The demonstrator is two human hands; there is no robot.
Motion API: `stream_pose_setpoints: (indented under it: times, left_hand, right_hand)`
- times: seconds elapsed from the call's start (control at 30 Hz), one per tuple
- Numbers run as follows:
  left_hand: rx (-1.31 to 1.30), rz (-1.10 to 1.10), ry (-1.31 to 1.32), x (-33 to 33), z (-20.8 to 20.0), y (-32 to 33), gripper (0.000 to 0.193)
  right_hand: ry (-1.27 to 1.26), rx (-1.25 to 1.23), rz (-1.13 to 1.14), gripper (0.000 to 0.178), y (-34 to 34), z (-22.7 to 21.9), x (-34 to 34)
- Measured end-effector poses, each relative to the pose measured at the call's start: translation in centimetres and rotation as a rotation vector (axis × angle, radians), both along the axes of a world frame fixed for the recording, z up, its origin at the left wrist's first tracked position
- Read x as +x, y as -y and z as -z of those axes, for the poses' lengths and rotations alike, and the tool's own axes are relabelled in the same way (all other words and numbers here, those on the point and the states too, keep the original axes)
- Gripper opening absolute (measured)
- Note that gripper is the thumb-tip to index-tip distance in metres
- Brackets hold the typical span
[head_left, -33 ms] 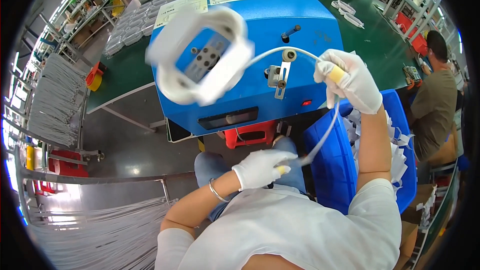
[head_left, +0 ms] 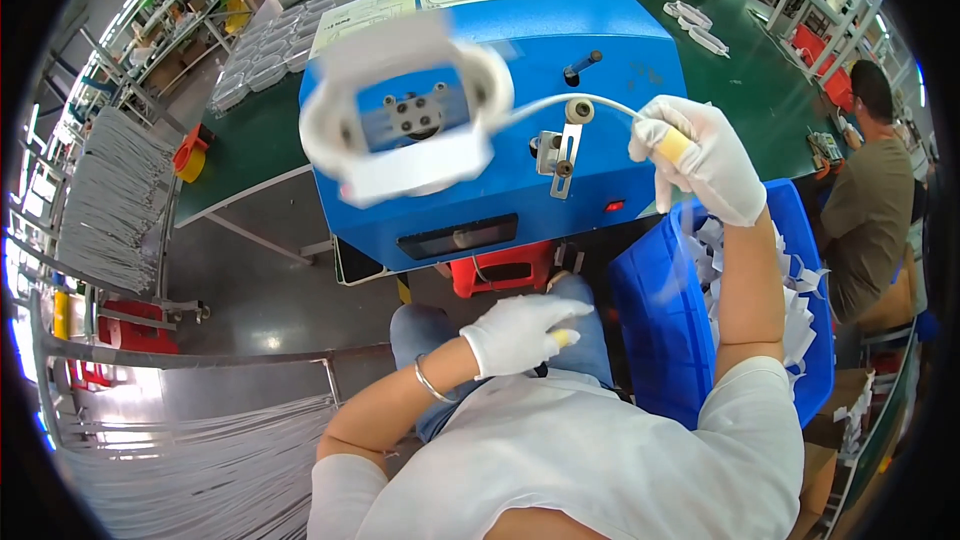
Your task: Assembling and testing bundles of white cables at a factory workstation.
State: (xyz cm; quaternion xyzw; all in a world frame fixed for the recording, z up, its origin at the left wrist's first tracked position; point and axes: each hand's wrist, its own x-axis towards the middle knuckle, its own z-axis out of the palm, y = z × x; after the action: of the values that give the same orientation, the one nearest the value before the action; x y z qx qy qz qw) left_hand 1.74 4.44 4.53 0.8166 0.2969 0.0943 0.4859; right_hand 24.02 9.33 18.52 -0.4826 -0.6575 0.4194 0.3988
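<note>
A white cord [head_left: 570, 98] runs from the white rounded bobbin frame [head_left: 415, 175] on the blue machine [head_left: 570, 20], over a small roller [head_left: 579, 111], to my right hand [head_left: 700, 155]. That gloved hand is closed around the cord, with yellow tape on one finger. Below it, a faint, motion-smeared strand hangs in front of the blue bin. The bobbin frame is blurred; a metal block with several bolts [head_left: 413, 116] shows through its middle. My left hand [head_left: 525, 333], also gloved and taped, hovers over my lap with fingers stretched out, holding nothing.
At my right, a blue bin [head_left: 655, 320] contains white scraps. Stacked clear trays [head_left: 265, 50] stand on the green table's far left. Bundles of white cords [head_left: 115, 200] hang on a rack at left. A person [head_left: 870, 180] sits at right; others work across the table.
The bobbin frame has turned on the machine. The cord's loose lower end has left the area by my left hand and now shows as a faint blur by the bin.
</note>
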Motion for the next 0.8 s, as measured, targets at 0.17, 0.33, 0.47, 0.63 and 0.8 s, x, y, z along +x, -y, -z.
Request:
stream_pose_setpoints:
  times: [0.17, 0.33, 0.47, 0.63, 0.8]
  left_hand:
    - [0.185, 0.28, -0.296, -3.6, -7.1, -2.4, 0.039]
    - [0.191, 0.308, -0.091, -9.2, -14.4, -4.5, 0.033]
    - [0.145, 0.074, 0.05, -11.8, -21.3, -5.5, 0.018]
    - [-0.092, -0.207, -0.079, -12.9, -21.8, -4.0, 0.022]
    - [-0.156, -0.23, 0.19, -10.8, -12.8, -3.6, 0.045]
  right_hand:
    - [0.433, 0.577, 0.001, 0.012, -1.4, 0.6, 0.3]
    - [0.483, 0.634, 0.039, 0.004, -2.6, -0.5, 0.6]
    - [0.615, 0.809, 0.003, 0.004, -4.1, -1.9, 1.5]
    - [0.659, 0.767, -0.058, 0.005, -2.7, -3.1, 1.4]
    - [0.736, 0.543, -0.006, 0.006, -0.2, -3.0, 1.1]
